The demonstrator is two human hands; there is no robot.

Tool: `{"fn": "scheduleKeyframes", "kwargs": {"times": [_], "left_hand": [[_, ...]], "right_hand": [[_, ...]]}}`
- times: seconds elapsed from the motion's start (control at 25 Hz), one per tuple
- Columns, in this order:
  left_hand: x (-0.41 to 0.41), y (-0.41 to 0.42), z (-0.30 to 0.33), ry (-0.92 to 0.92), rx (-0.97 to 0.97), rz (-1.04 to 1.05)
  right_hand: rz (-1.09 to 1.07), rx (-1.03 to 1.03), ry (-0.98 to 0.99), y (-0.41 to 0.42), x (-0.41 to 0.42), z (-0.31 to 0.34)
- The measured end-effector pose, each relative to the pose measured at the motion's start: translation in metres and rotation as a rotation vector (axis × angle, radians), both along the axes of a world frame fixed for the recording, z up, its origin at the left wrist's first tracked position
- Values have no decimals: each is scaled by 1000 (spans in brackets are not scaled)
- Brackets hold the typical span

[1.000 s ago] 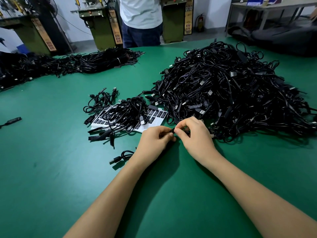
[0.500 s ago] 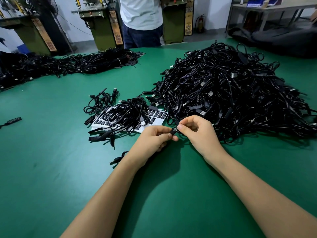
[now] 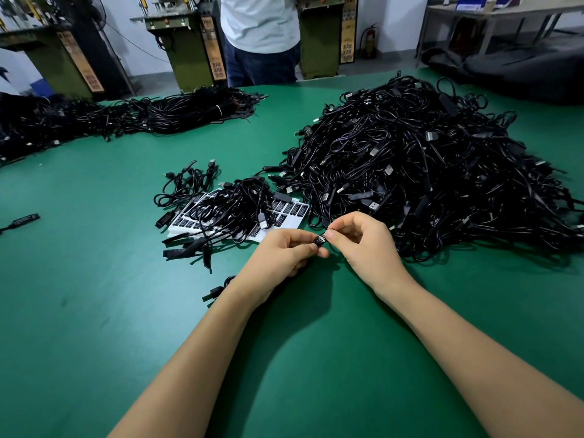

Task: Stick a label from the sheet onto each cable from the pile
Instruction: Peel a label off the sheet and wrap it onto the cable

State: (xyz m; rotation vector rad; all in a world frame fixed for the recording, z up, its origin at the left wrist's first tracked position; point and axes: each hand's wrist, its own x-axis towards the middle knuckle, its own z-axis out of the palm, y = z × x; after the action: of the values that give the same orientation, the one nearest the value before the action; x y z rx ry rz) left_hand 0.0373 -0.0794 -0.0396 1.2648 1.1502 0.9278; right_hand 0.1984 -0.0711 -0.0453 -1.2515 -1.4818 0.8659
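Note:
My left hand (image 3: 281, 251) and my right hand (image 3: 363, 245) meet just above the green table, in front of the big pile of black cables (image 3: 423, 162). Between their fingertips they pinch a black label with white print (image 3: 320, 240), wrapped around a cable part that the fingers mostly hide. The held cable's plug end (image 3: 212, 293) trails out under my left wrist. The white label sheet (image 3: 284, 213) lies to the left of the pile, partly covered by a small heap of cables (image 3: 234, 207).
A long row of bundled black cables (image 3: 126, 118) runs along the far left. One loose cable end (image 3: 22, 220) lies at the left edge. A person (image 3: 259, 36) stands beyond the table's far edge, among green machines. A bench stands at the far right.
Both hands have lifted slightly and turned the cable part, so the label's white print now shows between the fingertips. The piles and the sheet have not moved.

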Motion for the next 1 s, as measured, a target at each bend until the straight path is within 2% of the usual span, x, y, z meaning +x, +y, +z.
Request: {"fn": "scheduleKeyframes", "kwargs": {"times": [0.48,1.0], "left_hand": [[-1,1,0,-2,-20,2],[1,0,1,37,21,4]], "right_hand": [[27,-9,50,1,2,0],[1,16,-71,-1,0,0]]}}
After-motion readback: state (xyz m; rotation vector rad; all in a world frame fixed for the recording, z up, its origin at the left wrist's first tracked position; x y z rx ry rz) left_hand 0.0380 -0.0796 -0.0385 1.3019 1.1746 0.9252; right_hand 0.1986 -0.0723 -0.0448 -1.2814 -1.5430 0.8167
